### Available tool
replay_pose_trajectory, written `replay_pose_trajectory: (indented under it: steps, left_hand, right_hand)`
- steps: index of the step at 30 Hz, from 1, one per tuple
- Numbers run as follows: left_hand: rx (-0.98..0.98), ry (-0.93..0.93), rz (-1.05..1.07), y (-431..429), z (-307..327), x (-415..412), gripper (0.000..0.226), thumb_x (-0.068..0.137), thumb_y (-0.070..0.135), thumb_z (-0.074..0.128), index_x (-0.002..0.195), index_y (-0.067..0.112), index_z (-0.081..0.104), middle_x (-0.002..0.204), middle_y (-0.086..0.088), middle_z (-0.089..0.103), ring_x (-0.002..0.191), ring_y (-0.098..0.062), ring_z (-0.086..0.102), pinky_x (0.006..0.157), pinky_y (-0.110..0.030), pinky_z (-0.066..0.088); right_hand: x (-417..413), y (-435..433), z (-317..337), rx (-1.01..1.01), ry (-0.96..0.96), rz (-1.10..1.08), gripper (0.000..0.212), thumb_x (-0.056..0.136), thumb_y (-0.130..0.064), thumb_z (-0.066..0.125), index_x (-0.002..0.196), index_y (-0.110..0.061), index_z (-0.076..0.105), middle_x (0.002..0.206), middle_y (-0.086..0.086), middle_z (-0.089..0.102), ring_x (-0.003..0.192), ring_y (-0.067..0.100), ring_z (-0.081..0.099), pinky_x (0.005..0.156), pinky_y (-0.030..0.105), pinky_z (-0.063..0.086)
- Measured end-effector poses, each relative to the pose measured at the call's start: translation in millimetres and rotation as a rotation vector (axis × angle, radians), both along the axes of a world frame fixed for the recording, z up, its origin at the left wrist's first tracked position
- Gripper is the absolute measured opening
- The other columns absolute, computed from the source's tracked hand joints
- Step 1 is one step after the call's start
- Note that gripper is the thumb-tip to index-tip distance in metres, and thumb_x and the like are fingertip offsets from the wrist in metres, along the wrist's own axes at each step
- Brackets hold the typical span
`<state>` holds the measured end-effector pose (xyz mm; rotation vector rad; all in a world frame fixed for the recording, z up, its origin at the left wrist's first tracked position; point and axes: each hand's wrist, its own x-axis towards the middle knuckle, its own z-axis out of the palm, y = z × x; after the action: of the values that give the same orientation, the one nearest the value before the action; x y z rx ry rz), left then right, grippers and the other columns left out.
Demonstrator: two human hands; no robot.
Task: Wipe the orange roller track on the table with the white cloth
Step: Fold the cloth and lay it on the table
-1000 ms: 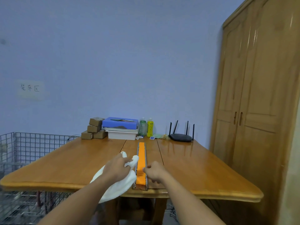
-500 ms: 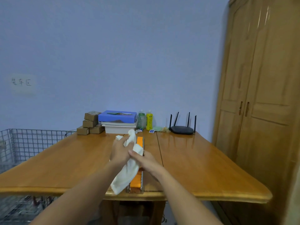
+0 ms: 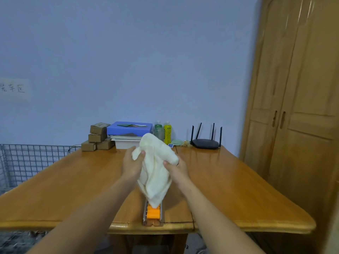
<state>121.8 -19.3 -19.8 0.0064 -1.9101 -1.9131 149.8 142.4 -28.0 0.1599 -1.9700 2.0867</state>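
The white cloth hangs in the air over the middle of the wooden table, held up by both hands. My left hand pinches its upper left edge and my right hand grips its right side. The cloth's lower tip drapes down onto the orange roller track, which lies lengthwise along the table's centre in a metal channel. Only the track's near end shows; the cloth and hands hide everything beyond it.
At the table's far edge stand stacked cardboard boxes, a blue box on white trays, two bottles and a black router. A wire cage is at the left, a wooden wardrobe at the right.
Both hands have lifted the cloth up off the track's near end and spread it between them; earlier the left hand alone held it bunched beside the track.
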Motion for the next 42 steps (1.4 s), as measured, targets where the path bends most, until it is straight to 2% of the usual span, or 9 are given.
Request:
replay_pose_trajectory:
  steps: [3,6,9,14,18,21,32,37,42]
  left_hand:
    - [0.141,-0.037,-0.027,-6,-1,-7,0.057,0.092,0.032,0.074,0.140,0.017,0.046,0.126,0.002,0.056,0.112,-0.023,0.057,0.080,-0.035,0.048]
    - [0.132,-0.111,-0.040,-14,-4,-17,0.071,0.086,0.039,0.079,0.144,0.020,0.044,0.131,0.002,0.048,0.113,-0.021,0.051,0.086,-0.039,0.047]
    - [0.056,-0.146,-0.085,-25,-14,-29,0.059,0.080,0.050,0.074,0.133,0.030,0.055,0.138,0.002,0.048,0.125,-0.023,0.049,0.100,-0.045,0.046]
    - [0.298,-0.048,-0.285,-31,10,-26,0.045,0.097,0.047,0.054,0.128,0.016,0.062,0.126,-0.006,0.066,0.124,-0.027,0.058,0.108,-0.047,0.043]
    - [0.154,-0.196,-0.592,-36,30,-23,0.079,0.072,0.062,0.081,0.134,0.018,0.059,0.125,-0.010,0.071,0.117,-0.034,0.067,0.104,-0.055,0.050]
    - [0.005,-0.222,-0.687,-33,32,-18,0.063,0.076,0.039,0.085,0.127,0.010,0.063,0.116,-0.014,0.075,0.108,-0.035,0.072,0.095,-0.054,0.056]
    - [0.146,-0.069,-0.475,-26,27,-26,0.045,0.094,0.043,0.065,0.120,0.007,0.069,0.110,-0.015,0.077,0.101,-0.037,0.074,0.091,-0.057,0.058]
    - [0.107,-0.078,-0.452,-29,28,-27,0.040,0.096,0.042,0.064,0.117,0.009,0.070,0.106,-0.012,0.078,0.095,-0.033,0.076,0.075,-0.044,0.063]
    - [-0.189,-0.015,-0.117,-16,23,-41,0.051,0.091,0.031,0.075,0.136,0.017,0.054,0.138,-0.004,0.055,0.115,-0.022,0.061,0.096,-0.044,0.055]
  right_hand:
    - [-11,4,11,-0.092,-0.026,-0.009,0.029,0.090,-0.006,0.066,0.108,-0.028,0.069,0.105,-0.005,0.075,0.101,0.016,0.069,0.088,0.037,0.057]
    - [-20,8,19,-0.184,-0.060,-0.015,0.030,0.087,-0.007,0.069,0.114,-0.021,0.069,0.104,0.000,0.077,0.100,0.022,0.071,0.091,0.045,0.056]
    - [-23,13,28,-0.224,-0.078,0.017,0.034,0.084,-0.004,0.069,0.116,-0.016,0.068,0.105,0.004,0.076,0.100,0.028,0.071,0.091,0.049,0.056]
    - [-22,25,42,-0.191,-0.075,0.109,0.035,0.081,0.005,0.062,0.112,-0.011,0.069,0.105,0.012,0.076,0.100,0.036,0.071,0.089,0.055,0.056]
    - [-23,25,48,-0.158,-0.083,0.140,0.035,0.080,0.010,0.060,0.108,-0.009,0.069,0.103,0.015,0.075,0.094,0.034,0.072,0.080,0.047,0.058]
    - [-28,26,50,-0.162,-0.061,0.089,0.033,0.079,0.009,0.059,0.104,-0.010,0.070,0.103,0.015,0.075,0.093,0.033,0.071,0.082,0.049,0.057]
    - [-41,23,40,-0.155,0.034,0.028,0.020,0.094,-0.017,0.069,0.114,-0.017,0.072,0.109,0.005,0.075,0.100,0.026,0.072,0.089,0.051,0.057]
    - [-41,22,41,-0.144,0.039,0.018,0.019,0.093,-0.017,0.071,0.112,-0.015,0.072,0.106,0.005,0.076,0.098,0.026,0.073,0.087,0.051,0.058]
    - [-44,21,41,-0.187,0.063,-0.088,0.018,0.091,-0.015,0.072,0.109,-0.012,0.071,0.104,0.006,0.076,0.095,0.024,0.073,0.079,0.042,0.060]
